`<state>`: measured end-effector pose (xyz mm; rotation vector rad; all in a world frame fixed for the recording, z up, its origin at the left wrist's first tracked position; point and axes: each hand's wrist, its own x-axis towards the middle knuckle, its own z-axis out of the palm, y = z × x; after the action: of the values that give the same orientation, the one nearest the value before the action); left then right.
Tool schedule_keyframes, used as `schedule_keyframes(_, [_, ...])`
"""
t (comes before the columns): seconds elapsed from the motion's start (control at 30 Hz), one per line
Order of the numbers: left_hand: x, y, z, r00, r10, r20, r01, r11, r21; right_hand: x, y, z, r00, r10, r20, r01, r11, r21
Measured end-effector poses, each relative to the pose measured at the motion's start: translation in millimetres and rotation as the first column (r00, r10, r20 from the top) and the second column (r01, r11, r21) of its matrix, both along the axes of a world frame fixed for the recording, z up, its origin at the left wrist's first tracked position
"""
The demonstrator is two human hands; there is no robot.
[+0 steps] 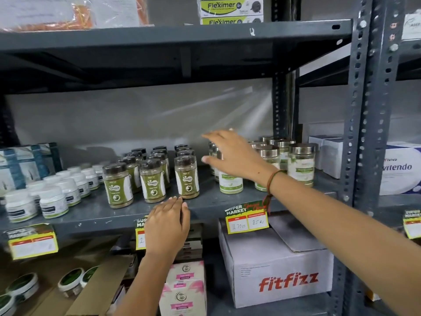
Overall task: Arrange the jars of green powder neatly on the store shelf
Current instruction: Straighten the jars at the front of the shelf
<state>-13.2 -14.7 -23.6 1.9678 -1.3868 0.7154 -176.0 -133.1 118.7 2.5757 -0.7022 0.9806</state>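
Several jars of green powder with silver lids (300,164) stand on the right part of the grey shelf (95,212), in loose rows. My right hand (232,156) reaches in over the leftmost of them, fingers spread around a silver-lidded jar (214,150) that it mostly hides; whether it touches that jar I cannot tell. Another such jar (230,184) stands just below my wrist. My left hand (167,226) rests flat on the shelf's front edge, holding nothing, just in front of the dark-lidded jars.
Dark-lidded green-label jars (186,176) stand in three rows at mid-shelf. White tubs (53,201) fill the left. Price tags (247,221) hang from the shelf edge. A Fitfizz carton (278,270) and pink boxes (184,286) sit below. A metal upright (364,133) bounds the right.
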Motion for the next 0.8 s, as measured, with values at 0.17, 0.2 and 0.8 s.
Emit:
schedule_keyframes(0.17, [1,-1,-1,1.0,-0.007,0.015,0.007,1.0,-0.01,55,10,-10,0.993,0.055,-0.109,-0.038,0.988,0.151])
schedule_keyframes(0.2, [2,-2,-1,1.0,-0.01,0.014,0.01,1.0,-0.013,62,9,-11,0.992,0.048,-0.117,-0.026,0.982,0.188])
schedule_keyframes(0.8, [5,-4,-4,0.999,-0.023,0.037,0.026,0.997,-0.077,67,0,-9,0.996,-0.023,-0.091,0.042,0.975,0.219])
